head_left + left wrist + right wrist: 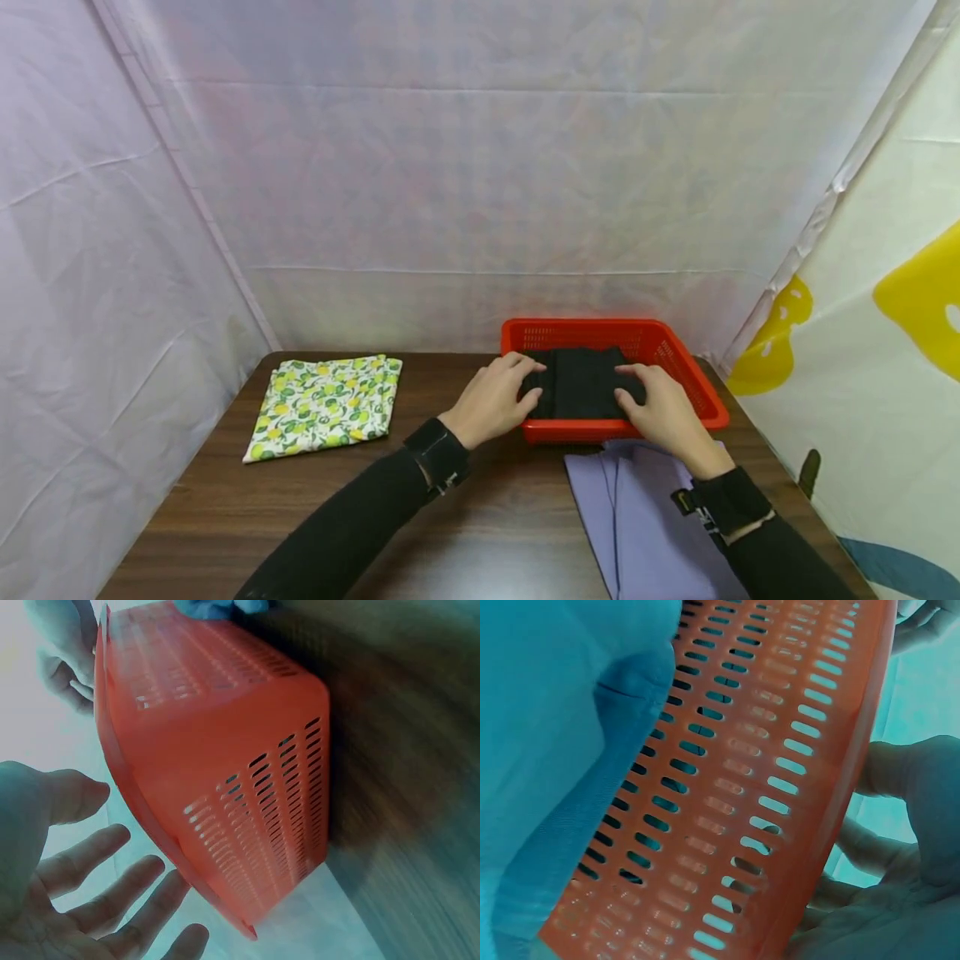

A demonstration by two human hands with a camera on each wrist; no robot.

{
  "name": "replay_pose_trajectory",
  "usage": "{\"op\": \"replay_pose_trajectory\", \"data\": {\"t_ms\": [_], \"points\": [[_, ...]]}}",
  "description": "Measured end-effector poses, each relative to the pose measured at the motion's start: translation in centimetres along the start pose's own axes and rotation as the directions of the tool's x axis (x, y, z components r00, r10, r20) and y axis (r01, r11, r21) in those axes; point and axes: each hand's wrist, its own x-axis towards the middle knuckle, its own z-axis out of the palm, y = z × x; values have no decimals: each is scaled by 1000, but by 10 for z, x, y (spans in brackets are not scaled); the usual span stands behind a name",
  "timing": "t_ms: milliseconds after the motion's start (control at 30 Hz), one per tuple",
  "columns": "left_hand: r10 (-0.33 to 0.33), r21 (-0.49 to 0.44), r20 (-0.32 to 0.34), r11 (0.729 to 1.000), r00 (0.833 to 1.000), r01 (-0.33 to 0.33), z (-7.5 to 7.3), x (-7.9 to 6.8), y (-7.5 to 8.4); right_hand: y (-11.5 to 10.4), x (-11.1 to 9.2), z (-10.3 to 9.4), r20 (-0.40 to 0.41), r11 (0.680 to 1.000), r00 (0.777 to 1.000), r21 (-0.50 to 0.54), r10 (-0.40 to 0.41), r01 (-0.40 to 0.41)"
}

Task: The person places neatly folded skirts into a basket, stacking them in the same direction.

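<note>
**Dark sleeves (pixel 345 533) extend over the bench (pixel 491 517) to a red basket (pixel 573 431)**

Black cloth (pixel 585 383), folded, lies inside the basket, at the far right of the bench. The left hand (pixel 497 396) is at the cloth's left edge, the right hand (pixel 663 408) at its right. Each grip is slack and clasps nothing — fingers spread on the left, gently bent on the right; whether the fingertips press on the cloth I cannot tell. Wide black bands (pixel 437 454) circle both wrists. Lavender cloth (pixel 648 525) lies in folds just beside the basket's near side, partly beneath the right arm. Well apart, at the far left of the bench, lies a folded white cloth (pixel 330 404) — printed in yellow and green. White sheeting (pixel 480 183) hangs behind.
</note>
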Motion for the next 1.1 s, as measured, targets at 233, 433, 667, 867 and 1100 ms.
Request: {"op": "replay_pose_trajectory", "data": {"t_ms": [233, 433, 667, 867, 1100], "points": [[64, 46, -2, 997, 998, -64, 2, -26, 4, -1, -29, 1, -150, 995, 984, 6, -93, 95], [97, 80, -24, 992, 995, -95, 2, -48, 7, 1, -46, 4, -203, 988, 968, 8, -150, 155], [137, 105, -38, 986, 990, -133, 5, -70, 13, 2, -68, 5, -267, 980, 944, -12, -195, 199], [154, 97, -18, 984, 988, -152, 7, -81, 21, 1, -83, 5, -353, 973, 907, -49, -229, 227], [212, 142, 23, 967, 977, -213, 9, -88, 36, 7, -99, 8, -333, 983, 926, -100, -178, 153]]}}
